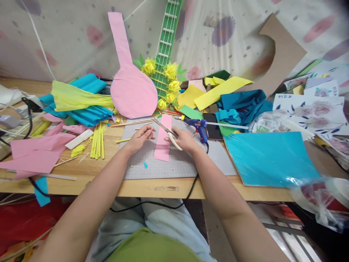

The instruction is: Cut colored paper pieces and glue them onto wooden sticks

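My right hand (pixel 184 139) is closed around the white-handled scissors (pixel 165 127), whose metal blades point up and left. The blades reach over a pink paper strip (pixel 163 145) lying on the grey cutting mat (pixel 139 167). Left of the strip, my left hand (pixel 141 138) has its fingers curled in a pinch near the blade tips; whatever is between them is too small to make out. A blue glue gun (pixel 200 128) with a clear glue stick in its back lies just beyond my right hand.
Behind the mat stand a pink banjo-shaped cutout (pixel 134 91) and a green paper guitar neck (pixel 167 40) with yellow flowers. Yellow paper strips (pixel 97 142) and pink paper (pixel 40 153) lie left. At right are a phone (pixel 213 126) and a blue sheet (pixel 269 156). A black cord (pixel 194 185) crosses the table edge.
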The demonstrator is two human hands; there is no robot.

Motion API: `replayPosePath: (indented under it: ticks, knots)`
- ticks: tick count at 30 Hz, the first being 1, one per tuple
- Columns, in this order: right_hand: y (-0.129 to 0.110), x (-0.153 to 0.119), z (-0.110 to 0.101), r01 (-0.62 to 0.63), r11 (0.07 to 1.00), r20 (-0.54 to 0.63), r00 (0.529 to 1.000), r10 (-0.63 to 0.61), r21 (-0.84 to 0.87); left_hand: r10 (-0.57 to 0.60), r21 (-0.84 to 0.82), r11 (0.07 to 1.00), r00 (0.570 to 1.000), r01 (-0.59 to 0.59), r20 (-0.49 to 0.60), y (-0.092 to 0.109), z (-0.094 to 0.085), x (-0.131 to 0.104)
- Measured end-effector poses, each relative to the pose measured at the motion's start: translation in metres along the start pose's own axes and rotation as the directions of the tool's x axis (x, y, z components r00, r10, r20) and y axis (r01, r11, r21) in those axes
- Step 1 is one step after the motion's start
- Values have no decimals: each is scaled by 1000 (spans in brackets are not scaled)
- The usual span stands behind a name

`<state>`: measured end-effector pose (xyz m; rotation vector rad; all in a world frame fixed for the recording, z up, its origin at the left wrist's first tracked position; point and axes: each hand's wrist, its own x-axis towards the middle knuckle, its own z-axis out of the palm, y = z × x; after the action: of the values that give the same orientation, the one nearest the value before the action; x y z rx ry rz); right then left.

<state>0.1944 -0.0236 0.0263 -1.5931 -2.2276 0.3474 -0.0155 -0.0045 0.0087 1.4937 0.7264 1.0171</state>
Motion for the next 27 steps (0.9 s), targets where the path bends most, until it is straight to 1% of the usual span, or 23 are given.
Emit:
replayPosePath:
  ticks: [3, 5, 9, 12, 18, 27]
  knots:
    - [-1, 0, 0, 13, 1000, 25, 1000, -13, -5, -3, -41, 999, 1000, 2, -16, 1, 1, 0]
    - [-3, 0, 0, 29, 1000, 46, 998, -30, 7, -3, -38, 999, 1000, 3, -6, 1, 1, 0]
    - [-9, -1, 1, 107, 993, 80, 991, -111, 54, -7, -28, 1000, 1000, 7, -8, 1, 1, 0]
    - [-14, -1, 2, 160, 986, 77, 984, -162, 37, -23, -27, 999, 999, 23, -31, 0, 1, 0]
    - [-19, -1, 1, 131, 989, 43, 991, -128, -72, -53, -35, 998, 998, 51, -47, -2, 1, 1]
    - [-15, 0, 4, 109, 984, 26, 994, -106, -140, -69, -1, 998, 996, 69, -61, 0, 2, 0]
